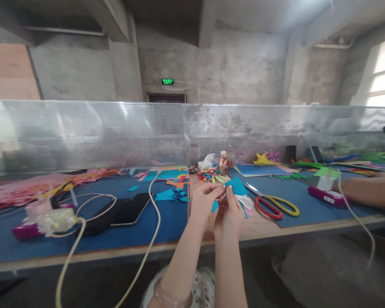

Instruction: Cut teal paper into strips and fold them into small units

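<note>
Both hands meet over the front of the workbench, around a piece of blue paper [236,186]. My left hand [206,200] pinches the paper's near left side with thumb and fingertips. On the other side, my right hand [230,209] grips the same paper, its thumb pointing up against it. A small reddish patch shows between the palms, too blurred to name. Just right of my hands lie scissors [272,204] with one red and one yellow handle. White paper [244,201] sits under the blue piece, beside my right hand.
Cut blue pieces [171,195] and orange strips [179,183] lie to the left. A dark phone [133,208], a cable [157,214] and a purple power strip [25,229] stand further left. At right, another person's arm [368,191] rests near a second purple strip [329,197]. A perforated metal screen [147,132] closes the back.
</note>
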A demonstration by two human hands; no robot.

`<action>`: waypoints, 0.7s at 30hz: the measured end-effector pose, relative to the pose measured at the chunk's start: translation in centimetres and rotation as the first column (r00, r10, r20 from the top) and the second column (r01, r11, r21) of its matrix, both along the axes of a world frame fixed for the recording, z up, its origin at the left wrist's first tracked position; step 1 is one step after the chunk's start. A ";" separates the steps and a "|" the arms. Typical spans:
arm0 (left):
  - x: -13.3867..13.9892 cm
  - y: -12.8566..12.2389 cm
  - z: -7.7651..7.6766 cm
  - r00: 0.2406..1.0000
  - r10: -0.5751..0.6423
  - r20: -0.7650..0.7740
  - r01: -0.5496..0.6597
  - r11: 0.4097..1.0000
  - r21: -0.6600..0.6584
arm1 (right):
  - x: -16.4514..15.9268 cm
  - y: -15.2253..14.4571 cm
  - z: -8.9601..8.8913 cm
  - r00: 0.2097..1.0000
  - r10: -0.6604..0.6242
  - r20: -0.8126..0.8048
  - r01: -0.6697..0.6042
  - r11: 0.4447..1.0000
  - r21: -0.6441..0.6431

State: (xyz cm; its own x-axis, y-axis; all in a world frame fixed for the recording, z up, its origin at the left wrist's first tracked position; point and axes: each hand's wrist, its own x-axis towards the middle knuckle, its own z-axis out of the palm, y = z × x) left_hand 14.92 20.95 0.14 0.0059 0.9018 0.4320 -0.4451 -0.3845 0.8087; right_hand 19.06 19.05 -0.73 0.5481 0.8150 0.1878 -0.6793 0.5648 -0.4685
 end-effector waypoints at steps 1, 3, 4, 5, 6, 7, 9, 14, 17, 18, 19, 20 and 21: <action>0.0 0.0 0.0 1.000 0.004 -0.001 -0.004 1.000 -0.001 | 0.1 -0.1 0.1 1.000 0.010 -0.006 -0.010 1.000 -0.003; 0.0 -0.1 0.2 1.000 0.019 0.000 -0.019 1.000 -0.010 | 0.4 -0.3 0.2 0.999 0.030 -0.017 -0.030 1.000 -0.007; 0.0 -0.2 0.3 1.000 0.029 0.001 -0.029 0.999 -0.017 | 0.6 -0.4 0.3 0.999 0.037 -0.020 -0.037 0.999 -0.009; -0.1 -0.4 0.5 0.999 0.040 0.002 -0.040 0.999 -0.025 | 0.8 -0.5 0.4 0.999 0.042 -0.021 -0.042 0.999 -0.011; -0.2 -0.6 0.7 0.999 0.051 0.002 -0.051 0.998 -0.032 | 1.0 -0.6 0.4 0.999 0.044 -0.022 -0.044 0.999 -0.014; -0.3 -0.7 1.0 0.998 0.060 0.002 -0.060 0.998 -0.038 | 1.2 -0.6 0.5 0.999 0.042 -0.021 -0.043 0.999 -0.017; -0.4 -1.0 1.4 0.997 0.072 0.004 -0.072 0.996 -0.048 | 1.4 -0.6 0.5 0.999 0.037 -0.014 -0.037 0.999 -0.028; -0.7 -0.8 1.5 0.995 0.083 0.047 -0.078 0.993 -0.089 | 1.9 -0.3 0.3 0.996 0.056 0.075 -0.053 0.998 -0.039; -0.9 -0.2 1.0 0.992 0.088 0.093 -0.076 0.989 -0.123 | 2.3 0.0 -0.4 0.978 0.092 0.189 -0.085 0.995 -0.043; -1.0 0.0 0.9 0.989 0.096 0.109 -0.081 0.987 -0.135 | 2.5 0.1 -0.7 0.970 0.090 0.224 -0.081 0.996 -0.048; -1.1 0.2 0.7 0.987 0.106 0.125 -0.087 0.986 -0.146 | 2.6 0.2 -0.9 0.965 0.076 0.252 -0.065 0.996 -0.053; -1.2 0.3 0.6 0.984 0.115 0.137 -0.094 0.984 -0.153 | 2.8 0.3 -1.2 0.961 0.052 0.270 -0.038 0.998 -0.060; -1.2 0.4 0.6 0.981 0.125 0.148 -0.102 0.982 -0.156 | 2.9 0.4 -1.4 0.959 0.023 0.282 -0.005 0.998 -0.065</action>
